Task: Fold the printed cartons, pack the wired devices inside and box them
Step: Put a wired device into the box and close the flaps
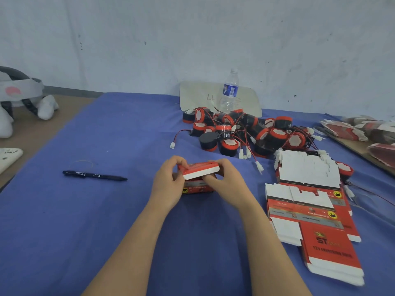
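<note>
The left hand [168, 184] pinches the left end of the red carton [199, 170]. The carton is held between both hands over the middle of the tabletop [96, 221], long axis left to right. The right hand [227, 184] curls round its right end. The wired devices [245, 133] lie far right, nearer that hand.

Matt blue cloth [128, 129] covers the table; cartons [324, 218] are glossy printed card; bottle [229, 90] clear plastic.

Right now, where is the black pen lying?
In the head view the black pen lies on the blue cloth, left of the left hand and the carton, touching neither.
</note>
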`<state>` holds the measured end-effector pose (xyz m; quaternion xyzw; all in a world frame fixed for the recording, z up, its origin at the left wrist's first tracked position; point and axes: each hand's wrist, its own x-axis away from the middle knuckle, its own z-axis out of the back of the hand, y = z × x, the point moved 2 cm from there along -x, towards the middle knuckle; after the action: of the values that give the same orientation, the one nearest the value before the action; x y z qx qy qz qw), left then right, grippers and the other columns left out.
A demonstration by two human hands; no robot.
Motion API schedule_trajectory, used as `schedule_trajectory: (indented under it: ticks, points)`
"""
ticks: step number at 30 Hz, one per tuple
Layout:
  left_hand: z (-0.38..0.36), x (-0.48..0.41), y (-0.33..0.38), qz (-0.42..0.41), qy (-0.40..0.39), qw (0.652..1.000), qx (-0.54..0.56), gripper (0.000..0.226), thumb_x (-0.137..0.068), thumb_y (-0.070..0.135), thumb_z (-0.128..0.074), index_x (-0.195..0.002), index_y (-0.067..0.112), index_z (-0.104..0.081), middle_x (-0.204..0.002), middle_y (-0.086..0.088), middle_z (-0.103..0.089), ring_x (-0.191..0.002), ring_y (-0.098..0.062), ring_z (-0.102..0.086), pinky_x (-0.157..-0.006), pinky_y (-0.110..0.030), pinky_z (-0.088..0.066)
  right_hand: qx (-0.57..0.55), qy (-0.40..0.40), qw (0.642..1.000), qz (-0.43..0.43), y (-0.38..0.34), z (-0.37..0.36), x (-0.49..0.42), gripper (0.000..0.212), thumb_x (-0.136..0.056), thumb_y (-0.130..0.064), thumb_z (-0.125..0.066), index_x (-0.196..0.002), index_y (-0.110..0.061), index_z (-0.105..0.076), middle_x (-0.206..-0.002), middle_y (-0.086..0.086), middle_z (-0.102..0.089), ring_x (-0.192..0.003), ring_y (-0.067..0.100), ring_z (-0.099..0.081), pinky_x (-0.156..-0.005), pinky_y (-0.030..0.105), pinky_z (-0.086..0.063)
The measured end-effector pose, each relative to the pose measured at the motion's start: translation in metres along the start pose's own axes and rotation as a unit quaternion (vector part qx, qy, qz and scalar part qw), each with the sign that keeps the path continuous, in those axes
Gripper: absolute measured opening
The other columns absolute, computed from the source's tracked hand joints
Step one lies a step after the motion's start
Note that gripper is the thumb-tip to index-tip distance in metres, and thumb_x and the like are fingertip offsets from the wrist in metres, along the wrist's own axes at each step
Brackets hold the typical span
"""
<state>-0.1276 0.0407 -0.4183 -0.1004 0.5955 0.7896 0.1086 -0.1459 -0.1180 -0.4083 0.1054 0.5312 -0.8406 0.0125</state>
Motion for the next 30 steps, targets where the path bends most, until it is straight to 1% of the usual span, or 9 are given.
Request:
schedule_trajectory:
  ticks: [5, 7, 10, 13, 17, 22, 26, 28, 30]
  points:
    - [0.0050, 0.0012, 0.0003, -0.021, -0.015, 0.999, -0.036, 0.042, -0.098, -0.001, -0.036, -0.087, 0.029, -0.062, -0.115, 0.008, -0.059, -0.097, -0.011, -0.056, -0.067, -0.006, -0.041, -0.140, -0.073, 0.987, -0.017, 0.0028, 0.0066, 0.0024, 0.043, -0.087, -0.016, -0.068, -0.120, -0.028, -0.042, -0.110, -0.009, -0.066, -0.104, 0.006, -0.063, -0.083, 0.018, -0.052]
    - [0.0081, 0.0017, 0.0024, -0.004, -0.023, 1.000, 0.000, 0.038, -0.099, 0.004, -0.037, -0.087, 0.026, -0.066, -0.115, 0.012, -0.058, -0.099, -0.003, -0.056, -0.070, -0.003, -0.041, -0.080, -0.062, 0.995, -0.005, 0.0038, 0.0050, 0.0000, 0.036, -0.090, -0.016, -0.064, -0.122, -0.027, -0.050, -0.118, -0.005, -0.063, -0.113, 0.010, -0.059, -0.094, 0.030, -0.051]
    - [0.0081, 0.0047, 0.0068, -0.042, -0.054, 0.998, -0.003, 0.013, -0.094, 0.019, -0.057, -0.096, 0.030, -0.065, -0.109, 0.019, -0.057, -0.102, 0.009, -0.053, -0.081, -0.003, -0.041, -0.017, -0.009, 0.999, 0.030, 0.0061, 0.0032, -0.0022, 0.015, -0.094, -0.023, -0.060, -0.107, -0.030, -0.062, -0.108, -0.010, -0.066, -0.106, 0.008, -0.061, -0.091, 0.026, -0.051]
    - [0.0068, 0.0051, 0.0010, -0.069, -0.102, 0.990, -0.066, 0.032, -0.089, 0.026, -0.066, -0.120, 0.029, -0.061, -0.120, 0.011, -0.048, -0.108, 0.003, -0.050, -0.093, -0.008, -0.040, 0.006, -0.015, 0.999, 0.045, 0.0068, 0.0038, -0.0022, 0.016, -0.093, -0.032, -0.058, -0.109, -0.036, -0.063, -0.107, -0.017, -0.064, -0.104, 0.003, -0.059, -0.084, 0.013, -0.048]
    - [0.0084, 0.0031, 0.0017, -0.062, -0.088, 0.992, -0.062, 0.028, -0.093, 0.024, -0.061, -0.119, 0.033, -0.060, -0.121, 0.010, -0.046, -0.102, -0.008, -0.052, -0.086, -0.020, -0.049, 0.006, -0.044, 0.998, 0.044, 0.0076, 0.0052, -0.0023, 0.030, -0.091, -0.031, -0.062, -0.121, -0.029, -0.062, -0.117, -0.010, -0.064, -0.110, 0.006, -0.058, -0.094, 0.023, -0.049]
    - [0.0059, 0.0030, -0.0007, -0.054, -0.118, 0.991, -0.043, 0.030, -0.095, 0.021, -0.056, -0.116, 0.043, -0.054, -0.125, 0.010, -0.039, -0.105, 0.001, -0.048, -0.083, -0.012, -0.045, -0.016, -0.041, 0.998, 0.055, 0.0055, 0.0032, -0.0020, 0.022, -0.092, -0.021, -0.062, -0.112, -0.029, -0.067, -0.112, -0.009, -0.068, -0.107, 0.008, -0.061, -0.091, 0.025, -0.051]
    - [0.0036, 0.0037, -0.0010, -0.037, -0.135, 0.989, -0.042, 0.040, -0.098, 0.011, -0.047, -0.108, 0.050, -0.051, -0.131, 0.011, -0.033, -0.116, -0.004, -0.043, -0.084, -0.005, -0.037, -0.045, -0.060, 0.996, 0.050, 0.0026, 0.0038, -0.0011, 0.025, -0.091, -0.013, -0.064, -0.099, -0.036, -0.068, -0.103, -0.011, -0.071, -0.101, 0.006, -0.064, -0.090, 0.025, -0.051]
    - [0.0020, 0.0035, -0.0011, -0.027, -0.135, 0.990, -0.040, 0.042, -0.098, 0.008, -0.040, -0.108, 0.048, -0.052, -0.133, 0.011, -0.032, -0.123, -0.005, -0.037, -0.090, -0.007, -0.034, -0.074, -0.067, 0.995, 0.031, 0.0027, 0.0040, 0.0005, 0.022, -0.092, -0.017, -0.062, -0.098, -0.036, -0.071, -0.102, -0.011, -0.072, -0.100, 0.006, -0.065, -0.089, 0.023, -0.051]
    - [0.0003, 0.0037, -0.0007, -0.002, -0.134, 0.991, -0.015, 0.039, -0.099, 0.011, -0.036, -0.111, 0.043, -0.055, -0.136, 0.013, -0.031, -0.125, -0.002, -0.034, -0.084, 0.000, -0.034, -0.107, -0.062, 0.992, -0.005, 0.0029, 0.0029, 0.0022, 0.018, -0.095, -0.027, -0.057, -0.096, -0.034, -0.074, -0.102, -0.009, -0.073, -0.101, 0.009, -0.065, -0.091, 0.028, -0.052]
